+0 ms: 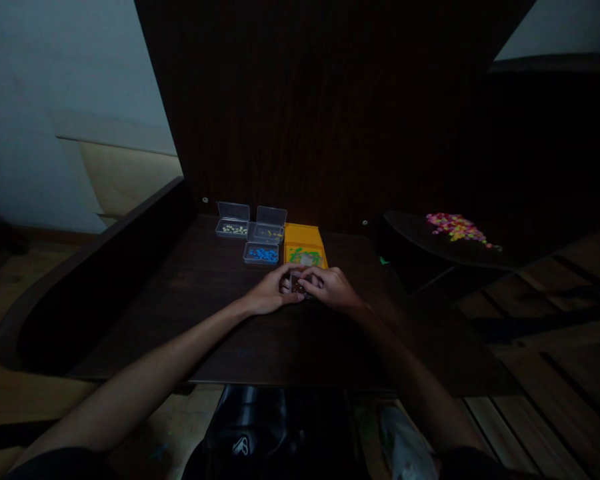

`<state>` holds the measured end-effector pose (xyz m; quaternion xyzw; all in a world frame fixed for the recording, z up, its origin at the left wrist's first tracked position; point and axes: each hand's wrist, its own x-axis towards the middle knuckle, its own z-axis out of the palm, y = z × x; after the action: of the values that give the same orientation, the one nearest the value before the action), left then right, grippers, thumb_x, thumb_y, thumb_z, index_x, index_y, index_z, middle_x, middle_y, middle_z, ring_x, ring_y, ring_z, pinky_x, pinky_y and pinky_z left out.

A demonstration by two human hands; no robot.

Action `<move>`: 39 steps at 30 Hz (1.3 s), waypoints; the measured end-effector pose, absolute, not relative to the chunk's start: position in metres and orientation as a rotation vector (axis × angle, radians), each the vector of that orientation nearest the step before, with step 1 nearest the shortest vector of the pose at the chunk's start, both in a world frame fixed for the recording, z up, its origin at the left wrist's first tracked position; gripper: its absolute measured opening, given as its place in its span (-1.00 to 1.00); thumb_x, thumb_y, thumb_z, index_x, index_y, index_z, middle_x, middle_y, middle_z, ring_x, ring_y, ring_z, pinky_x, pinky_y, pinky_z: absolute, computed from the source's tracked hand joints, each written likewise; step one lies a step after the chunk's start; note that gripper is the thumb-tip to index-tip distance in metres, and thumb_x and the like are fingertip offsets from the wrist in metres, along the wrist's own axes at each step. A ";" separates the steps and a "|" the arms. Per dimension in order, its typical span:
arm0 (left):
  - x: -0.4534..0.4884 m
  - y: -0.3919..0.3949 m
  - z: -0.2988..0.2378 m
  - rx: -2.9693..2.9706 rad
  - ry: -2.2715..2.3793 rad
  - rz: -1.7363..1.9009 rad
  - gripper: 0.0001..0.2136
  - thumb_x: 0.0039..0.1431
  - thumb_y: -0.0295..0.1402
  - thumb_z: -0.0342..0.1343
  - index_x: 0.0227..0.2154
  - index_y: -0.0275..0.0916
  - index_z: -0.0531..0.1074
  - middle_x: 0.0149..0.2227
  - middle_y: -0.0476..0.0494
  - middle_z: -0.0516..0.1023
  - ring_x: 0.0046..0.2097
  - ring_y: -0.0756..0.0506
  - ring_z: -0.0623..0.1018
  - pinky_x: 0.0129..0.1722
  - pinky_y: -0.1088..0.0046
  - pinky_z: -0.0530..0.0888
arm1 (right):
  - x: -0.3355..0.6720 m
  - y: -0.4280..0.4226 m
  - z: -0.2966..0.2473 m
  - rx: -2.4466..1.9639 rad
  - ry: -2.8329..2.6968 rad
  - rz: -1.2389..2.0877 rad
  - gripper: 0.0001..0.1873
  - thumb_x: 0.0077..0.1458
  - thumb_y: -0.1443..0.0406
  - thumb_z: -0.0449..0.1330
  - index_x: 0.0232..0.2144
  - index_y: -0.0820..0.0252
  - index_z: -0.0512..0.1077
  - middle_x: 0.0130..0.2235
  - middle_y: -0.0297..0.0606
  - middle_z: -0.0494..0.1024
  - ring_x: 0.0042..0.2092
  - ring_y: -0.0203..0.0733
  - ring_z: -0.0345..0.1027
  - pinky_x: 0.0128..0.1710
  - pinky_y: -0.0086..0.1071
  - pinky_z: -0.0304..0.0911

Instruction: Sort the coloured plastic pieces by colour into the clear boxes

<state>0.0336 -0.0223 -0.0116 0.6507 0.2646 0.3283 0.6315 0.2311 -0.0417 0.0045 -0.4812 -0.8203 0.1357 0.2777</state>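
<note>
Dark desktop (220, 340) at frame centre bears a small clear box (295, 283), held in the curled left hand (271, 292), the right hand (333, 287) half-closed over it, its grip unclear, while blue pieces (263, 254) look already boxed and the bright pile (457, 227) at right still unboxed.

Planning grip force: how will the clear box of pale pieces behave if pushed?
The clear box looks thin-walled, so probably light and fairly stiff. Its lid stands raised at the back, so a nudge might swing it. The pale pieces lie scattered inside, so they'd likely slide about.
</note>
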 end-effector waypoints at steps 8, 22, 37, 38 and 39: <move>0.035 -0.024 -0.010 1.517 0.601 0.745 -0.42 -0.08 -0.40 0.31 0.06 -0.25 0.27 -0.15 -0.13 0.47 -0.34 0.05 0.46 -0.34 0.49 0.42 | 0.231 -0.043 0.004 -1.293 -2.278 0.261 -0.81 0.12 0.25 0.20 -0.26 0.17 0.57 -0.53 -0.38 0.50 -0.55 -0.39 0.22 -0.49 -0.51 0.05; 0.028 -0.018 -0.010 1.396 0.594 0.809 -0.37 -0.08 -0.41 0.33 0.09 -0.20 0.25 -0.05 -0.17 0.48 -0.21 -0.02 0.55 -0.18 0.39 0.51 | 0.237 -0.043 0.021 -1.346 -1.897 0.199 -0.81 0.10 0.30 0.11 -0.35 0.25 0.52 -0.63 -0.43 0.31 -0.57 -0.38 0.14 -0.51 -0.50 0.08; 0.020 -0.015 -0.002 1.257 0.525 0.944 -0.34 -0.11 -0.43 0.37 0.03 -0.09 0.15 0.00 -0.15 0.41 -0.10 -0.08 0.57 -0.04 0.27 0.50 | 0.242 -0.040 0.018 -1.173 -1.820 0.939 0.04 -0.18 0.23 0.41 0.25 -0.01 -0.06 0.09 -0.10 0.27 -0.53 -0.54 0.20 -0.63 -0.57 0.14; 0.020 -0.014 -0.002 1.260 0.520 0.948 -0.32 -0.11 -0.42 0.37 0.05 -0.08 0.13 -0.01 -0.15 0.40 -0.10 -0.08 0.56 -0.04 0.27 0.50 | 0.240 -0.040 0.016 -1.185 -1.831 0.937 0.07 -0.20 0.23 0.42 0.26 -0.02 -0.07 0.09 -0.09 0.28 -0.53 -0.54 0.21 -0.63 -0.56 0.15; 0.020 -0.014 -0.003 1.266 0.517 0.950 -0.29 -0.12 -0.41 0.37 0.07 -0.07 0.11 -0.02 -0.15 0.40 -0.11 -0.08 0.56 -0.05 0.27 0.51 | 0.239 -0.039 0.014 -1.194 -1.833 0.930 0.07 -0.20 0.24 0.42 0.26 -0.01 -0.07 0.08 -0.09 0.30 -0.54 -0.54 0.22 -0.63 -0.56 0.16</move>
<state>0.0203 -0.0140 -0.0029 0.5624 0.2297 0.4220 0.6730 0.2386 -0.0390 0.0140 -0.4660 -0.7156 0.3630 0.3729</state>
